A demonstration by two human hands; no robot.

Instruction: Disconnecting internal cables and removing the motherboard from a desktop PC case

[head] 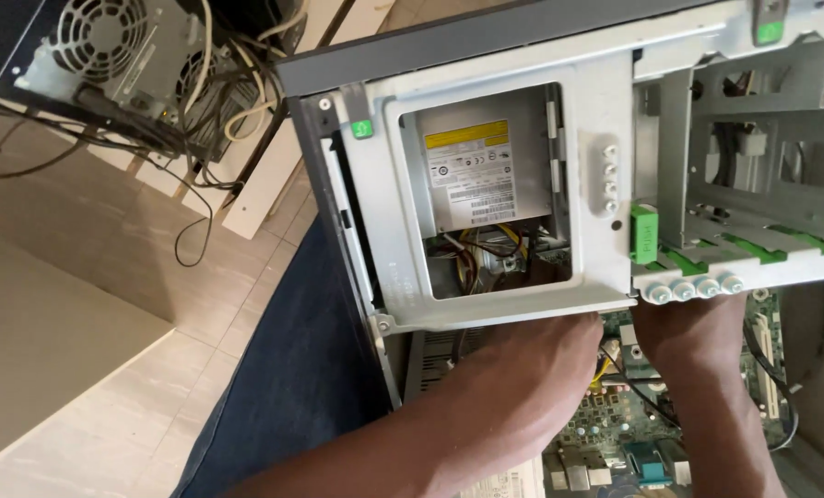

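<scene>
Reaching both hands under the raised drive cage (523, 184) to get at the motherboard (615, 424); left hand (559, 346) and right hand (684, 327) fingers are hiding, grip unclear.

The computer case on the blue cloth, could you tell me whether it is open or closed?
Open: the computer case has no side panel, so the drive cage, optical drive and motherboard lie exposed.

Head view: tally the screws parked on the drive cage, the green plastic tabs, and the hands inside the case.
Parked screws, vertical row: 4
Parked screws, bottom row: 4
Green plastic tabs: 3 clear, on the drive cage
Hands: 2, left hand and right hand
Total: 13
</scene>
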